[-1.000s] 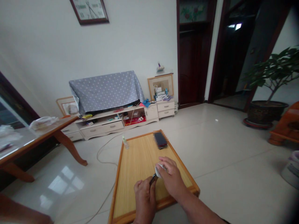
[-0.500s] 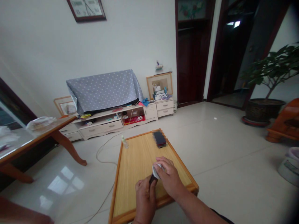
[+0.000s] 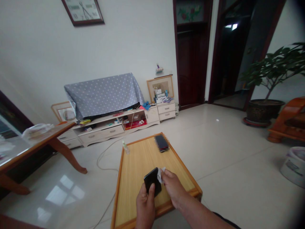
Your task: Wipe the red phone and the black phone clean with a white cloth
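Black phone (image 3: 152, 179) held up in left hand (image 3: 145, 206), grip clenched; right hand (image 3: 173, 187) pinches white tissue (image 3: 162, 175) at phone edge. Second phone (image 3: 161, 143) lies untouched, far end of wooden board (image 3: 135, 187); small bottle (image 3: 125, 148) at corner.

Phone (image 3: 152, 181) in the left hand (image 3: 145, 203) — glossy black. Tissue (image 3: 162, 175) at the right hand (image 3: 175, 187): white. Board (image 3: 135, 178) beneath them: pale yellow wood, fine straight grain, orange-brown border. Second phone (image 3: 162, 143) on it, dark, partly blurred. Small bottle (image 3: 125, 148), pale green. Cloth (image 3: 103, 95) draped above the cream cabinet (image 3: 100, 133) — grey-blue, white polka dots, black edging. Crumpled item (image 3: 146, 105) beside it, bright blue. Door (image 3: 190, 70) dark reddish brown. Floor tiles (image 3: 214, 165) glossy cream.
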Demonstrator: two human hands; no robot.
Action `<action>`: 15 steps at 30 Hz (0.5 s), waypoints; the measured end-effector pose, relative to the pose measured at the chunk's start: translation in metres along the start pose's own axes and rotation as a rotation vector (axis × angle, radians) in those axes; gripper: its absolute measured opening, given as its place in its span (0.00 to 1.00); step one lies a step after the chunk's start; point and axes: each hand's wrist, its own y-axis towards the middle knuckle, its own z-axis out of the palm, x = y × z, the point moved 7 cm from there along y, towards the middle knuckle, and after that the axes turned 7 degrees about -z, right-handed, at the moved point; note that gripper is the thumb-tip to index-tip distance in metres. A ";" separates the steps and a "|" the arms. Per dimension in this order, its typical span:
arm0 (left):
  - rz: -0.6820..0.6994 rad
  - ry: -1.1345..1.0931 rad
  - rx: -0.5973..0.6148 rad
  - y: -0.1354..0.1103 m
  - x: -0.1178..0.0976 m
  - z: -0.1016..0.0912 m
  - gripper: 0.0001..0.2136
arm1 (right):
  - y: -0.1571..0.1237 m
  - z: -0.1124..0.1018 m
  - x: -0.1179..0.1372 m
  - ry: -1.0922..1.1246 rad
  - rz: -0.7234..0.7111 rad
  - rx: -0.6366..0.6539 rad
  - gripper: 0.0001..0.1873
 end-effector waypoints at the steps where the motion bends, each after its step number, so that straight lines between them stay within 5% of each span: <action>1: -0.010 -0.027 -0.001 0.001 0.001 -0.001 0.20 | 0.000 0.001 -0.001 -0.026 -0.008 0.013 0.26; 8: -0.006 0.052 -0.102 0.007 0.004 -0.015 0.22 | 0.000 0.007 0.010 -0.224 -0.177 0.130 0.16; 15: -0.061 0.046 -0.064 0.006 0.004 -0.011 0.25 | 0.004 0.000 0.036 -0.517 -0.301 0.182 0.09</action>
